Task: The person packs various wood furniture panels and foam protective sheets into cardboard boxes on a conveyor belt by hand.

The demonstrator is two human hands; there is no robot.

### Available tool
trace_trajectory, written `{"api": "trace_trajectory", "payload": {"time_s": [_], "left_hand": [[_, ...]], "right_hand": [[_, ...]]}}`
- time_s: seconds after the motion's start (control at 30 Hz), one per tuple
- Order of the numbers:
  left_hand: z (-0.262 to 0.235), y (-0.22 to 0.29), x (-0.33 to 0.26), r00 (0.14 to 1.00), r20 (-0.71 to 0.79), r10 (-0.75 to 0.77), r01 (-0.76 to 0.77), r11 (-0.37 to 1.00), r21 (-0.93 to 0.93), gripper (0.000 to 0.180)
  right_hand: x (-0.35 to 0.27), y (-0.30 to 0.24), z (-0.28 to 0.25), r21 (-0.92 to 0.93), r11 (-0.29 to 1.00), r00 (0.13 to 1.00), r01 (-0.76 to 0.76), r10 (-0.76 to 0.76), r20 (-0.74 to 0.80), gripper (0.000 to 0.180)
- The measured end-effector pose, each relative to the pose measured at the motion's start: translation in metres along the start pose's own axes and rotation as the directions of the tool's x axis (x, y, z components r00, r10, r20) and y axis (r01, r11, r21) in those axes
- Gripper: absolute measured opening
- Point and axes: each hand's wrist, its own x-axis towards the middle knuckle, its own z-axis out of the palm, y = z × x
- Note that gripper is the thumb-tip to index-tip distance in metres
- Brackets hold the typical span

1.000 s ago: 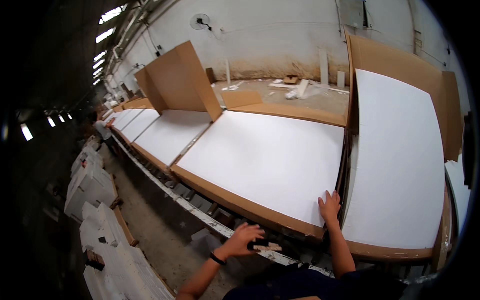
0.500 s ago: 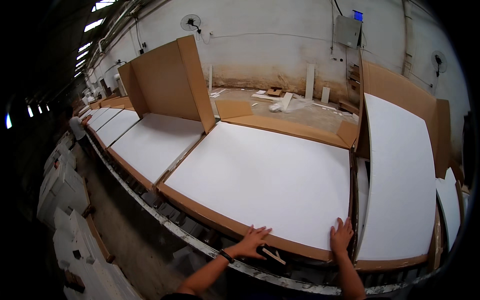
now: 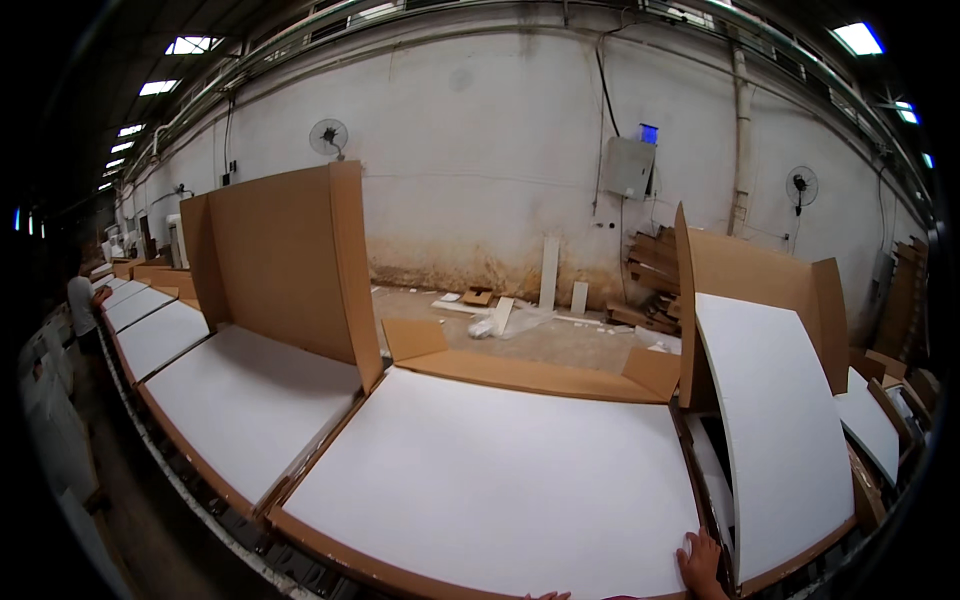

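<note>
A large white sheet [image 3: 490, 480], apparently foam, lies flat in a shallow brown cardboard box [image 3: 500, 371] in front of me. My right hand [image 3: 702, 563] rests at the sheet's near right corner, fingers apart, with nothing held. Only the fingertips of my left hand [image 3: 547, 596] show at the lower edge of the picture, stretched out by the near side of the box; the rest of that hand is out of view. Next to my right hand, a second white sheet [image 3: 775, 430] leans tilted in another open carton [image 3: 765, 265].
To the left a carton with its tall flap [image 3: 270, 265] upright holds another white sheet [image 3: 255, 400], and more boxes run down the roller line. A person [image 3: 82, 300] stands at the far left. White boards and plastic wrap [image 3: 495, 320] litter the floor by the wall.
My view has tilted up, so the boxes sit lower in the picture. Most of my left hand has dropped out of sight. My right hand stays at the sheet's near right corner.
</note>
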Motion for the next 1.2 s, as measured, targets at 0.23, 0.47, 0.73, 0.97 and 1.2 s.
{"api": "trace_trajectory", "payload": {"time_s": [0.23,0.47,0.73,0.97,1.2], "left_hand": [[0.001,-0.006,0.01,1.0,-0.001,0.007,-0.007,1.0,0.004,0.041],[0.0,-0.007,0.013,1.0,0.021,-0.008,0.008,1.0,-0.001,0.045],[-0.019,-0.005,0.011,1.0,0.022,0.011,-0.014,0.993,0.116,0.05],[-0.031,-0.007,0.022,0.924,0.38,-0.044,0.105,0.985,-0.139,0.024],[-0.047,-0.012,0.012,0.951,0.309,0.011,0.056,0.976,-0.208,0.016]], "right_hand": [[0.01,-0.012,-0.006,0.001,0.998,0.998,-0.059,0.059,0.01,0.041],[0.015,-0.009,-0.004,0.025,0.994,0.993,-0.111,0.11,0.042,0.035],[0.041,-0.02,-0.013,0.004,0.989,0.986,-0.148,0.147,0.076,0.035],[0.03,-0.01,-0.014,-0.081,0.979,0.966,-0.189,0.2,0.162,0.045],[0.038,-0.017,0.001,-0.004,0.983,0.966,-0.183,0.181,0.187,0.058]]}}
